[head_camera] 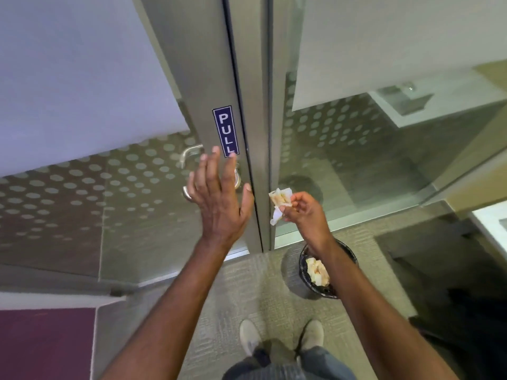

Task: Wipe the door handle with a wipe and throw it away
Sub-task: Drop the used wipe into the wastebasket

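Beside door handle [189, 171], wipe [278, 204] in right hand [304, 208]

Dotted glass walls [329, 127], grey carpet [247, 292]

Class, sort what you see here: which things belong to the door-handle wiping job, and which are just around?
Belong: door handle, wipe in the right hand, bin, left hand.

Just around: PULL sign, purple mat, shoes.
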Available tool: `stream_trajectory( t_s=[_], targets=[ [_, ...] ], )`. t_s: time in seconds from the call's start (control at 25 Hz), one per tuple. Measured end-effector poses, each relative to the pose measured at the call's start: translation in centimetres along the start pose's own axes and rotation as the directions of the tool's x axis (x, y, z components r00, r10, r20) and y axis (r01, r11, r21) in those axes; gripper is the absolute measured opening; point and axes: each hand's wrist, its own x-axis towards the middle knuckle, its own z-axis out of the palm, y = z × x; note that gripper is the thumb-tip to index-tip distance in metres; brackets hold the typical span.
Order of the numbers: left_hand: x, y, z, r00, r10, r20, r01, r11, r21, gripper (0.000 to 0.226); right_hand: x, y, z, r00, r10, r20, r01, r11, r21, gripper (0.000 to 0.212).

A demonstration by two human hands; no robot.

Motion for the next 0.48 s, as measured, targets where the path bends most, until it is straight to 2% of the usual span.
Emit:
stream_trajectory(
  t_s=[0.08, 0.16, 0.32, 0.4, 0.48],
  targets=[
    [-3.2, 3.7, 2.3, 0.985, 0.048, 0.166, -0.034, 0.996, -0.088, 0.060, -0.3, 1.2, -3.1, 0.998, 0.042, -0.041, -0.042, 0.999, -0.010, 0.019],
    [-5.8, 6.8, 4.9, 0.924, 0.100, 0.370, -0.036, 0.983, -0.178, 0.053, -0.7, 2.6, -6.4, 0.992, 0.091, -0.092, -0.094, 0.995, -0.027, 0.018],
    [-9.4, 11.3, 11.0, 0.720, 0.111, 0.685, 0.045, 0.978, -0.205, 0.047, -1.0, 7.1, -13.3, 0.946, 0.213, -0.244, -0.254, 0.955, -0.153, 0.011],
    [-11.0, 12.7, 13.9, 0.620, 0.093, 0.779, 0.068, 0.983, -0.171, 0.048, -0.9, 9.5, -16.4, 0.911, 0.267, -0.315, -0.337, 0.921, -0.196, 0.008],
    [-12.7, 14.1, 16.7, 0.549, 0.089, 0.831, 0.067, 0.986, -0.150, 0.049, -0.6, 11.9, -19.3, 0.894, 0.281, -0.350, -0.388, 0.876, -0.287, 0.009]
  ],
)
